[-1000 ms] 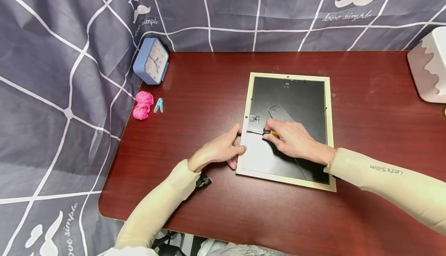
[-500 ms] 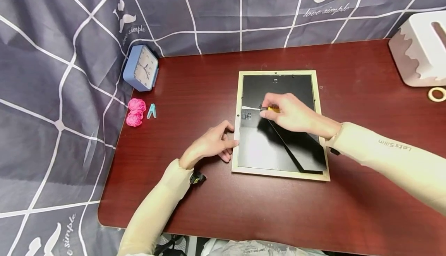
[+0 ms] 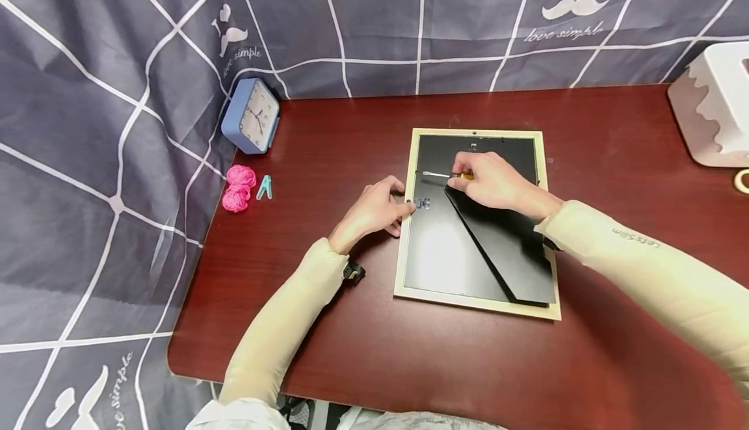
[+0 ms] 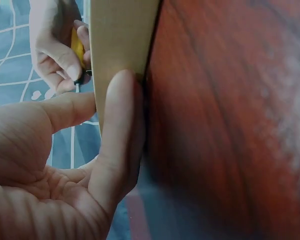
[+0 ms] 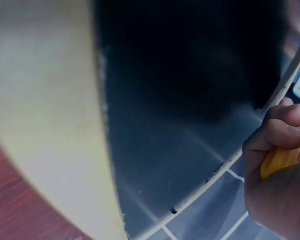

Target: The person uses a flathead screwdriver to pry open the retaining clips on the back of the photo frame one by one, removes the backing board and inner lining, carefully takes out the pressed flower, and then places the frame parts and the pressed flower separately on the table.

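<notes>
A picture frame point(image 3: 476, 301) with a pale cream border lies back side up on the dark red table. Its black backing board point(image 3: 445, 257) carries a black stand leg point(image 3: 506, 248) that is raised at an angle. My right hand point(image 3: 494, 181) holds a screwdriver with a yellow handle point(image 5: 282, 161), near the upper end of the leg. The metal shaft point(image 3: 435, 174) points left over the backing. At the frame's left side, my left hand point(image 3: 377, 209) rests against the border; in the left wrist view a finger point(image 4: 122, 115) lies straight along its outer side.
Pink yarn balls point(image 3: 237, 188), a teal clip point(image 3: 264, 187) and a blue clock point(image 3: 251, 116) stand at the table's left. A white and pinkish box point(image 3: 710, 105) and a tape ring point(image 3: 742, 181) are on the right. A grey curtain point(image 3: 374, 26) hangs behind.
The right hand with the screwdriver has moved up the backing, and the stand leg has risen from it. My left hand has slid up along the frame's left border.
</notes>
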The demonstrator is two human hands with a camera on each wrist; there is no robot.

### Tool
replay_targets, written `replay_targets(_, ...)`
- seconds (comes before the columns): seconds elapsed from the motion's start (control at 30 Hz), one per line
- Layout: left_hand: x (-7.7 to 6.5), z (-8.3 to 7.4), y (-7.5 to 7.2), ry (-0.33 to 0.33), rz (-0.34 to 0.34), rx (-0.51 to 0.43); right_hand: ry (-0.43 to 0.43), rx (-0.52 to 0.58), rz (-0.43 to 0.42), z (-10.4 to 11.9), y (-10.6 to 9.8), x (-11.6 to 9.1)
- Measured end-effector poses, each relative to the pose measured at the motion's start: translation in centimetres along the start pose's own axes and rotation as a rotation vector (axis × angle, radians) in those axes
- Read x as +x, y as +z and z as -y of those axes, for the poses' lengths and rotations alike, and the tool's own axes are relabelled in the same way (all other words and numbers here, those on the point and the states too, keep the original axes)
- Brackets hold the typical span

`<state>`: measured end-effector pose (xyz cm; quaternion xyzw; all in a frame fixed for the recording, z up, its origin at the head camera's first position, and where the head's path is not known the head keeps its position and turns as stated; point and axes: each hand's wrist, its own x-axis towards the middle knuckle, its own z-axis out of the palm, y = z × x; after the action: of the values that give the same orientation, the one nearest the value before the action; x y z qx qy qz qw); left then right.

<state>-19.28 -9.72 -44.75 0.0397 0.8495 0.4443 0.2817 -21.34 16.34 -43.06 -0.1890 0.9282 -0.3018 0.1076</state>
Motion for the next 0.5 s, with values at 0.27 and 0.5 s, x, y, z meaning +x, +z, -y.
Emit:
replay_targets(0.27, 0.2, -0.1, 0.0, -0.022, 0.013, 0.052, 0.021, -0.032, 0.044, 0.2, 0.6, 1.3)
replay_targets(0.5, 1.2, -0.8, 0.0, -0.021, 0.017, 0.088, 0.077, -0.066, 0.101, 0.3, 0.4, 2.5)
